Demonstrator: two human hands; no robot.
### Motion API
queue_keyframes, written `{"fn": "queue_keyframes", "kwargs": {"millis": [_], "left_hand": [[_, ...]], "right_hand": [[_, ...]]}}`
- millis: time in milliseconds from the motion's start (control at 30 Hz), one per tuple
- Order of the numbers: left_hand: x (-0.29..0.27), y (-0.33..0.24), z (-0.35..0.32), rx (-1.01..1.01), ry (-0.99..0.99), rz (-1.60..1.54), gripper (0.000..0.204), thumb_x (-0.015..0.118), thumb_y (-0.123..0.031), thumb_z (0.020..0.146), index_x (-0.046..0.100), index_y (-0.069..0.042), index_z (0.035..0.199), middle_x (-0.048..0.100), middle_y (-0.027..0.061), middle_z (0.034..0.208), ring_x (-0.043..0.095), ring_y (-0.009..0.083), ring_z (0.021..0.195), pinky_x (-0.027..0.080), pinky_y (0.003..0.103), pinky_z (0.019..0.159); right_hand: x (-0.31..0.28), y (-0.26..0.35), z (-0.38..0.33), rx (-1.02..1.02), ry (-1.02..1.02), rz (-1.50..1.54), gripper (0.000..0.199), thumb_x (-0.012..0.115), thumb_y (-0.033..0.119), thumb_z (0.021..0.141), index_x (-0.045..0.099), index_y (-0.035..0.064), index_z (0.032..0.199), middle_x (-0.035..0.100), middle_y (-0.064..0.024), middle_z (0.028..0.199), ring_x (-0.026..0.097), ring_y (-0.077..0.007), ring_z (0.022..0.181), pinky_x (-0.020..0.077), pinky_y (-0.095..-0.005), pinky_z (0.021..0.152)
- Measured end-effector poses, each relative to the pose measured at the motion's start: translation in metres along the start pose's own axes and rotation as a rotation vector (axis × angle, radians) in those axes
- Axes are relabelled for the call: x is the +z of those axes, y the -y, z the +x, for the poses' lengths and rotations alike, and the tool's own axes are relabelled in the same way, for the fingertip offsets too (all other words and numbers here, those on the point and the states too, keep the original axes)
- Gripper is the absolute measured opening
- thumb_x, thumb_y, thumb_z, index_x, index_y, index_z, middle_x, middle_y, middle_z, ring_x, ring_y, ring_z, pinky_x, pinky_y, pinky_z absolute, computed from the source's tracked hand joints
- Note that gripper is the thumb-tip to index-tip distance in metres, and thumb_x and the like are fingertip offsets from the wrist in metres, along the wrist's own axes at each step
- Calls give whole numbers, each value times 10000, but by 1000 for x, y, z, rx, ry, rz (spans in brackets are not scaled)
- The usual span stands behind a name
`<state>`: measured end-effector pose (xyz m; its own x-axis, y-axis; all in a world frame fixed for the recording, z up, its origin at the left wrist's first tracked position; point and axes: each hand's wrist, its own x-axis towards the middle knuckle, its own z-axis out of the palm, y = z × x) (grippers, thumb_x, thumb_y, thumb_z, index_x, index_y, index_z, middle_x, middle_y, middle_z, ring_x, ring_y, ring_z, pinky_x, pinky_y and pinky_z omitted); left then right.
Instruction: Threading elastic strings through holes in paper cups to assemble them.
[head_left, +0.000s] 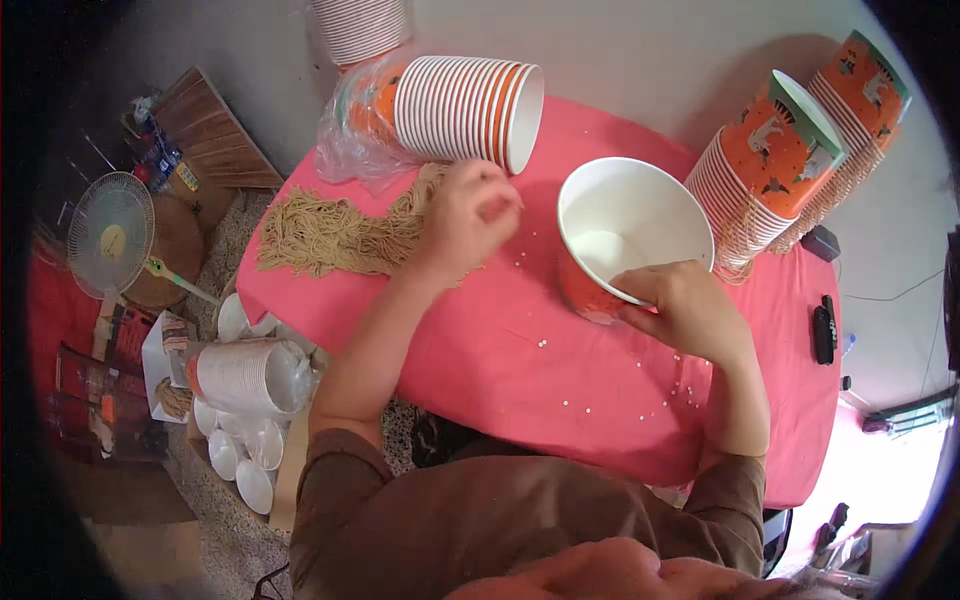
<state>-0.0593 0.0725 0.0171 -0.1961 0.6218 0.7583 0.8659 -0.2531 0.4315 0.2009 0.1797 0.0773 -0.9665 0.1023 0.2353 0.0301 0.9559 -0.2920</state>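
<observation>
Bucket (625,205) stands open end up on the table (480,350), right of the strings (330,235); you seem to be steadying it, your right hand (690,310) gripping its near rim. Your left hand (468,222) hovers half-curled by the strings, though I can't tell whether it pinches one. The next move probably calls for a firm rim hold, clear of the white bits (543,344).

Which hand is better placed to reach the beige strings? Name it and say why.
Likely the left hand: it is beside the beige strings, whereas the right hand, farther off, grips the orange bucket by its rim.
</observation>
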Motion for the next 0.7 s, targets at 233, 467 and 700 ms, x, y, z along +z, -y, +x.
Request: {"fn": "queue_keyframes", "kwargs": {"millis": [233, 467, 700], "left_hand": [[-6, -105, -38, 97, 103, -611, 67, 629, 32, 783, 610, -27, 807, 618, 79, 765, 607, 191, 695, 480, 290, 617], [-9, -51, -29, -370, 0, -348, 54, 658, -11, 801, 615, 2, 832, 599, 38, 723, 557, 81, 612, 432, 236, 543], [-3, -47, -34, -256, -8, -234, 80, 687, -54, 754, 632, -32, 806, 597, 90, 715, 628, 203, 625, 492, 313, 560]], "right_hand": [[5, 9, 5, 61, -19, -52, 128, 671, 160, 801, 628, 44, 833, 646, -157, 791, 627, -350, 752, 483, -446, 671], [-23, -4, -10, 36, 54, 76, 214, 742, 113, 723, 659, 44, 907, 667, -106, 811, 649, -292, 733, 510, -373, 675], [-15, 7, 5, 152, -3, 343, 205, 708, 165, 836, 676, 12, 970, 683, -86, 826, 664, -168, 718, 513, -282, 542]]}}
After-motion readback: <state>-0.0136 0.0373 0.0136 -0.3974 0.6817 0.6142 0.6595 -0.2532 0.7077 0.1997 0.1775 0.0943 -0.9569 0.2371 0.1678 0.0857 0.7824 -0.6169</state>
